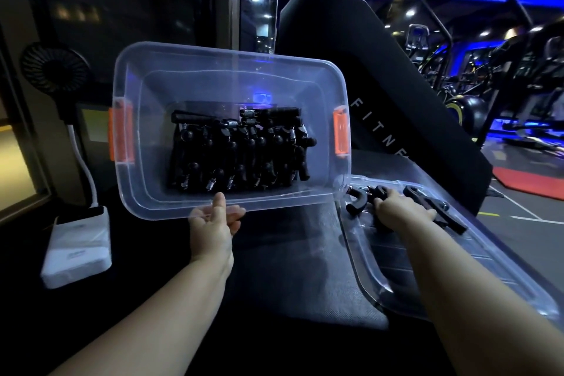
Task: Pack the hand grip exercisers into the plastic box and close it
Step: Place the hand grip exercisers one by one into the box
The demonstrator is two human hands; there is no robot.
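Observation:
A clear plastic box [323,82] with orange latches is tilted up toward me. My left hand [215,218] grips its near rim, thumb over the edge. Several black hand grip exercisers [241,149] with metal springs lie packed in rows on its bottom. To the right, the clear lid [406,278] lies flat on the dark bench. A few more exercisers [439,210] rest on the lid's far end. My right hand [396,207] is closed over one of them, and a curved black handle [358,201] sticks out to its left.
A white box-shaped device [77,250] with a cable sits at the left, a small black fan [55,67] behind it. The dark padded bench [290,268] lies under the box and lid. Gym machines and a black ball [470,108] stand far right.

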